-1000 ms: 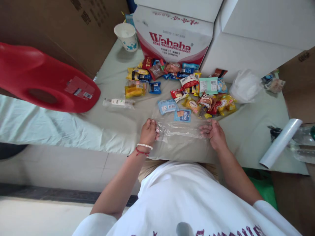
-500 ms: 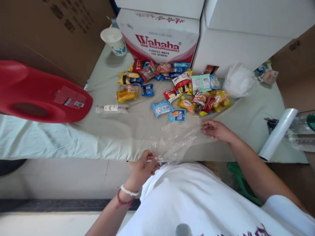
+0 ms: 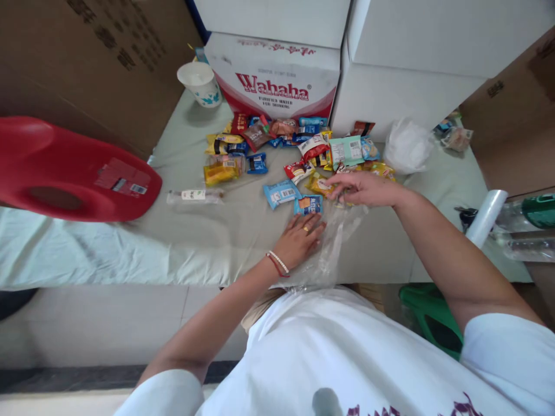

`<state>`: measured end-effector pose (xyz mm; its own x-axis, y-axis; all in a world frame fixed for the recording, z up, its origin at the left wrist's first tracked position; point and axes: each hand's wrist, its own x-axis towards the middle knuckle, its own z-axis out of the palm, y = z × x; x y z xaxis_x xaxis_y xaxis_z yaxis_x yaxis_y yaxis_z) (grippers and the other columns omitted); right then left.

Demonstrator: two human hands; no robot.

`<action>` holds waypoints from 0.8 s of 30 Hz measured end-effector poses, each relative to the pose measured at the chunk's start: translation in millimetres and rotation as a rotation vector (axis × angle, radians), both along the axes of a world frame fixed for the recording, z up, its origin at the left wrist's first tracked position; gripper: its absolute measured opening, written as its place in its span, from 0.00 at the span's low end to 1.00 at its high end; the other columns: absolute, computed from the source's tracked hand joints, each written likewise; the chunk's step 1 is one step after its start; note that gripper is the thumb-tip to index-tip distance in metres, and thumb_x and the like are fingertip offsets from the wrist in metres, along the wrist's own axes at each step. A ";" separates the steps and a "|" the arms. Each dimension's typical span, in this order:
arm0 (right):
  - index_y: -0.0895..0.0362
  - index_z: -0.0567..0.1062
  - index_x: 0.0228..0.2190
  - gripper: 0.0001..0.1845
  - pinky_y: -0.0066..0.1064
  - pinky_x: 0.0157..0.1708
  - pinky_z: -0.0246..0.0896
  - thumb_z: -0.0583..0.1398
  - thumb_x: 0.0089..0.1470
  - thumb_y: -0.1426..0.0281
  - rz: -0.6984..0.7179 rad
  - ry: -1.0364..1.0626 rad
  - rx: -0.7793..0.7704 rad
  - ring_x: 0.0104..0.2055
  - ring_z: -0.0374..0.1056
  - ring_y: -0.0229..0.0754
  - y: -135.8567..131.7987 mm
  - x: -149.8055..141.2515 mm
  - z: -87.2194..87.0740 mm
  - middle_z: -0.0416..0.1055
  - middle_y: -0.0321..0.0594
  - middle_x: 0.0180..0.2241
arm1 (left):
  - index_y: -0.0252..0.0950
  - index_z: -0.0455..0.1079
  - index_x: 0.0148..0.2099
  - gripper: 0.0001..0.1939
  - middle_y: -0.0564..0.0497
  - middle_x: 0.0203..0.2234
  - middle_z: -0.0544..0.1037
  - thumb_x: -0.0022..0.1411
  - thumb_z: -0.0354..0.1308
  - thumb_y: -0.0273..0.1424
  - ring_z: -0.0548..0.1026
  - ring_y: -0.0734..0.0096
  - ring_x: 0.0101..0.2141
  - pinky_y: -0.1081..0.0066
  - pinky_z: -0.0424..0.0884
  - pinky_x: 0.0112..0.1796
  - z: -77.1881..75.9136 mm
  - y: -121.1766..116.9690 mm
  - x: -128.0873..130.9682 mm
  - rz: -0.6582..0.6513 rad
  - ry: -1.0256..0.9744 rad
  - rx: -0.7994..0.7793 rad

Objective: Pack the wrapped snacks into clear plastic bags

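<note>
My left hand (image 3: pixel 301 240) lies palm down with fingers extended, on the near part of the table, over the edge of a clear plastic bag (image 3: pixel 332 248). Its fingertips reach the blue biscuit packet (image 3: pixel 309 204). Beside that packet is a light blue packet (image 3: pixel 281 193). Over the right end of the snack pile hovers my right hand (image 3: pixel 364 188), fingers apart, the index finger stretched towards a yellow packet (image 3: pixel 319 184). It partly covers the brown and yellow packets beneath. The crumpled bag runs from under this hand down to my shirt.
Behind the snacks stand a Wahaha carton (image 3: pixel 273 81) and a paper cup (image 3: pixel 200 85). A red jug (image 3: pixel 78 173) lies at left, near a thin clear packet (image 3: pixel 195 196). At right are a white plastic bag (image 3: pixel 407 147), a film roll (image 3: pixel 486 218) and a bottle (image 3: pixel 520 214).
My left hand has moved up and right from the table edge onto the table, flattening out. My right hand has let go of the bag's far end and moved up-left over the snacks.
</note>
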<state>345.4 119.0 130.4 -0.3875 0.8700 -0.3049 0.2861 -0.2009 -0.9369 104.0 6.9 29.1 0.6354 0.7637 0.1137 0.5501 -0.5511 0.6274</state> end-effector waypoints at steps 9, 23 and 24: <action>0.50 0.72 0.51 0.32 0.24 0.19 0.52 0.72 0.45 0.56 -0.512 0.192 -0.068 0.21 0.59 0.31 -68.9 13.7 -81.8 0.79 0.38 0.41 | 0.39 0.47 0.75 0.33 0.35 0.71 0.56 0.73 0.44 0.41 0.56 0.51 0.70 0.35 0.30 0.66 -23.0 -57.3 -38.5 0.477 0.320 0.050; 0.53 0.78 0.35 0.15 0.29 0.25 0.51 0.65 0.54 0.54 -0.165 -0.374 0.154 0.24 0.62 0.38 -89.1 11.9 -88.7 0.70 0.35 0.24 | 0.34 0.45 0.75 0.33 0.33 0.67 0.64 0.75 0.38 0.42 0.65 0.50 0.65 0.37 0.41 0.66 -19.5 -50.2 -74.4 0.688 0.268 0.049; 0.52 0.78 0.36 0.17 0.29 0.25 0.50 0.65 0.54 0.53 -0.121 -0.471 0.191 0.24 0.62 0.39 -93.4 -2.3 -91.8 0.71 0.35 0.23 | 0.34 0.45 0.75 0.32 0.33 0.67 0.64 0.75 0.37 0.42 0.65 0.50 0.66 0.37 0.42 0.66 -20.7 -51.0 -75.6 0.681 0.266 0.052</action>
<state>343.1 25.5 38.6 -0.1396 0.9573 -0.2531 0.6706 -0.0967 -0.7355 28.4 -44.1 8.4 0.0329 0.9971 0.0691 0.9114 -0.0583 0.4074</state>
